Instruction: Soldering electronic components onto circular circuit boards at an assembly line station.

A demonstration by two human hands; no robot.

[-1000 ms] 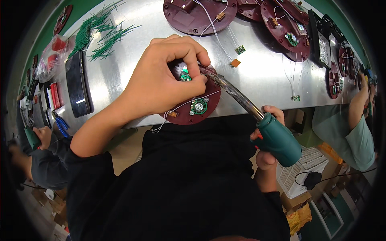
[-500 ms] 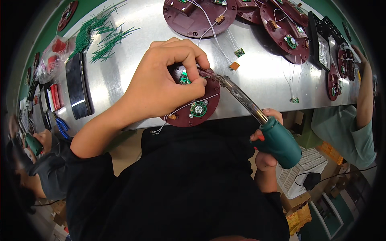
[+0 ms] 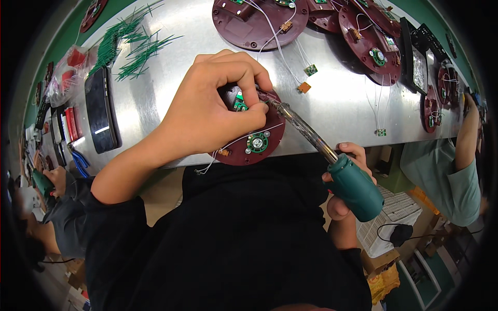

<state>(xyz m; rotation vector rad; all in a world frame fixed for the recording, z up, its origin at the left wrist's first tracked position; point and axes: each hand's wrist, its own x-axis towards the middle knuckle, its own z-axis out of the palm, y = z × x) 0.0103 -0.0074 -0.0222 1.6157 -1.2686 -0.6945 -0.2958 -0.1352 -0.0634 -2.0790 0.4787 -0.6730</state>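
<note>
A round maroon plastic base [image 3: 269,144] lies at the near table edge, with a round green part, a brown connector and white wires on it. Over its far side is my left hand [image 3: 218,98], thumb and fingers pinched together; whatever they grip is hidden. A small green circuit board [image 3: 239,102] shows beneath that palm. My right hand [image 3: 340,207] is wrapped round the green handle of a soldering iron [image 3: 358,187]. Its long metal barrel slants up and left, and the tip end reaches the base right beside my left fingertips. Whether the tip touches anything cannot be made out.
More maroon bases [image 3: 258,26] with dangling wires lie across the back. Thin green sticks [image 3: 142,54] are scattered at far left, near a black phone [image 3: 100,111] and blue-handled pliers [image 3: 79,163]. People work on both sides; a co-worker's arm [image 3: 468,129] reaches in at right.
The soldering iron's handle and my right hand have shifted slightly left and down. My left hand keeps its pinch, nearly still. At far right, the co-worker's hand has moved.
</note>
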